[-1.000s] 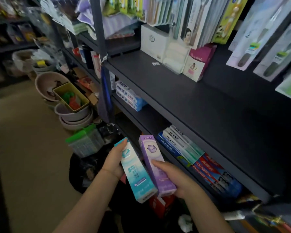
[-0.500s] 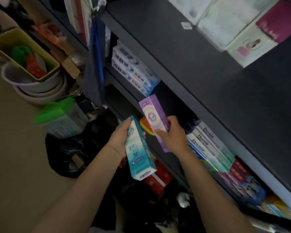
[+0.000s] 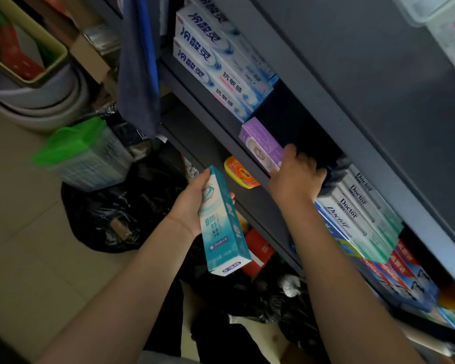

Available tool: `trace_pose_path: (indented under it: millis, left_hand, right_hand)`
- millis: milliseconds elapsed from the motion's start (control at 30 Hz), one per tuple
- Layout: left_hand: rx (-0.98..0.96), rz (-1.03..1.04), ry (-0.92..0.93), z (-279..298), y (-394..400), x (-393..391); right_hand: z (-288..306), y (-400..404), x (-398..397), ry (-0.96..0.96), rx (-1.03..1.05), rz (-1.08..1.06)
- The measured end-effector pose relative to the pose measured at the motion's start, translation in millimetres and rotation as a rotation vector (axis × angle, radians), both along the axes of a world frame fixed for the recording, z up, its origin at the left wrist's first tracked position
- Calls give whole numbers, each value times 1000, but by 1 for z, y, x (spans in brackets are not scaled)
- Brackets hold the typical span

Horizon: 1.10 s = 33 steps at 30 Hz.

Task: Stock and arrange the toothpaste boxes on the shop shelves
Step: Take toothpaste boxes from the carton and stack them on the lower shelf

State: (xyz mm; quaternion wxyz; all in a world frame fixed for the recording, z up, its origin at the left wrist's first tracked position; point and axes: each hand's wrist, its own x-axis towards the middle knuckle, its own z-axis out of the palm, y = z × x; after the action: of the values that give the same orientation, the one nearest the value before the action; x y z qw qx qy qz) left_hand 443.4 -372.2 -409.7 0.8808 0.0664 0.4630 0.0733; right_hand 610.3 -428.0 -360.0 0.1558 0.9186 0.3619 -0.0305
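1. Now my right hand (image 3: 296, 179) grips the purple cardboard toothpaste box (image 3: 262, 145) on the dark metal shelf (image 3: 216, 122), between white-blue boxes (image 3: 221, 64) and "Doctor" boxes (image 3: 357, 214).
2. My left hand (image 3: 192, 206) holds a teal-white toothpaste box (image 3: 222, 227), nearer, off the shelf.

The scene is dim, with deep shadow inside the shelf (image 3: 300, 122) bay. Motion blur softens the green-lidded box (image 3: 82, 151). Wide-angle distortion bends the edges.
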Motion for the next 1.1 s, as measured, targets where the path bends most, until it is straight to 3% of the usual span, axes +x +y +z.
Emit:
trace_pose_path:
  millis: [233,867,1100]
  left_hand:
    - [-45,-19,-6,-1,1,-2]
    - [-63,33,22,-13,14,-15]
    - [-46,4,30,-22,15,-8]
  right_hand:
    - [-7,20,17,23,-39,-117]
    - [-22,50,16,159,56,-92]
    - [-20,38,47,81,100,-207]
